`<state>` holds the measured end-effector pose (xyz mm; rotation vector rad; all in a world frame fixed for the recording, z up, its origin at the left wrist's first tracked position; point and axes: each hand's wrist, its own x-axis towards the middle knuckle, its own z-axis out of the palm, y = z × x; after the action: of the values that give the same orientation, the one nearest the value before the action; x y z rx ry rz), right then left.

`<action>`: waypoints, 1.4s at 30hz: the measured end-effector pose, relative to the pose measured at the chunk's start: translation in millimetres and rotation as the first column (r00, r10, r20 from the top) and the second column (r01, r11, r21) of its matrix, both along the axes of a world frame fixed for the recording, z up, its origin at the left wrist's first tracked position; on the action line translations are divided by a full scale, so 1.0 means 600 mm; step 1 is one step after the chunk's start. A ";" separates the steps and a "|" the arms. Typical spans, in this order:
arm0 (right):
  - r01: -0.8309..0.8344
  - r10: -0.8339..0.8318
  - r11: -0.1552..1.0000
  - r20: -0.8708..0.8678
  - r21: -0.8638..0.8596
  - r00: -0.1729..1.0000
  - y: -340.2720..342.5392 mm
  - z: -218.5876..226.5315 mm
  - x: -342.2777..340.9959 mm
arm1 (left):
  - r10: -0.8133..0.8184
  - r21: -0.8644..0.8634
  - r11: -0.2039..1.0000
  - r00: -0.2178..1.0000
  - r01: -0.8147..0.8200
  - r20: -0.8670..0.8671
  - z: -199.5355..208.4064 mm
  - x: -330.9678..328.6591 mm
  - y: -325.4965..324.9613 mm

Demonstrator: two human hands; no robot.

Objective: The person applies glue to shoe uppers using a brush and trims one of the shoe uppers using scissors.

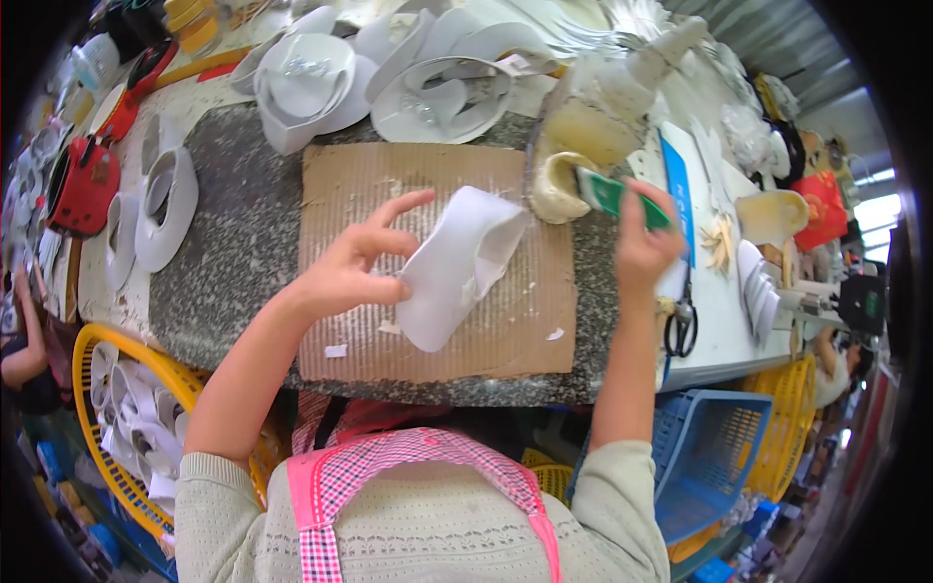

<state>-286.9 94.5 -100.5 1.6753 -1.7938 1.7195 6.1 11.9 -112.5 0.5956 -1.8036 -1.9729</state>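
On the cardboard sheet in front of me lies a curved white piece with an opening at its right side, like a shoe upper. My left hand is at its left edge, thumb and fingers spread; the thumb and a finger seem to touch the edge. My right hand is closed around a green brush, slightly blurred. The brush tip is at the mouth of a yellowish, glue-crusted plastic container tilted at the back right. The bristles are mostly hidden.
Stacked white pieces line the back of the speckled stone slab. Scissors and a blue strip lie right. Below stand a yellow basket of white pieces and a blue crate. Other people work at both sides.
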 end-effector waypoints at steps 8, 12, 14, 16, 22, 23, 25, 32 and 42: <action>-0.104 0.119 0.988 -0.131 0.114 0.984 0.003 0.022 -0.036 | -0.169 -0.075 0.986 0.922 0.152 -0.349 -0.009 -0.041 -0.001; -0.057 0.026 0.994 0.315 0.090 0.949 0.050 -0.012 -0.061 | 0.235 -0.205 0.952 0.972 -0.229 0.005 0.036 -0.008 -0.002; 0.020 -0.081 0.984 0.348 0.176 0.934 0.066 -0.005 -0.061 | 0.353 -0.198 0.915 0.935 -0.351 -0.026 0.069 -0.002 -0.002; -0.035 -0.036 0.983 0.376 0.182 0.926 0.086 -0.010 -0.043 | 0.476 -0.201 0.855 0.877 -0.478 -0.064 0.099 0.000 -0.010; -0.409 0.431 0.899 0.149 -0.158 0.890 0.067 -0.040 0.101 | 0.532 -0.642 0.702 0.827 -0.309 0.183 0.111 -0.006 -0.041; -0.498 0.497 0.866 -0.017 -0.051 0.867 0.051 -0.045 0.124 | 0.531 -0.644 0.701 0.828 -0.308 0.182 0.112 -0.014 -0.048; -0.479 0.500 0.866 -0.306 0.147 0.810 0.023 -0.029 0.152 | 0.543 -0.753 0.607 0.825 -0.255 0.159 0.119 -0.035 -0.059; -0.378 0.434 0.894 -0.264 0.240 0.861 -0.013 -0.087 0.174 | 0.477 -0.812 0.555 0.869 -0.180 0.133 0.111 -0.063 -0.064; -0.556 0.576 0.617 0.801 -0.557 -0.163 0.036 -0.093 0.063 | 0.338 -0.993 -0.099 0.941 0.056 0.020 0.142 -0.021 -0.002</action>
<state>-249.4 116.1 -156.5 1.4026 -0.9714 4.0111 -6.3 10.8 -27.5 0.4218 -2.5409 0.1594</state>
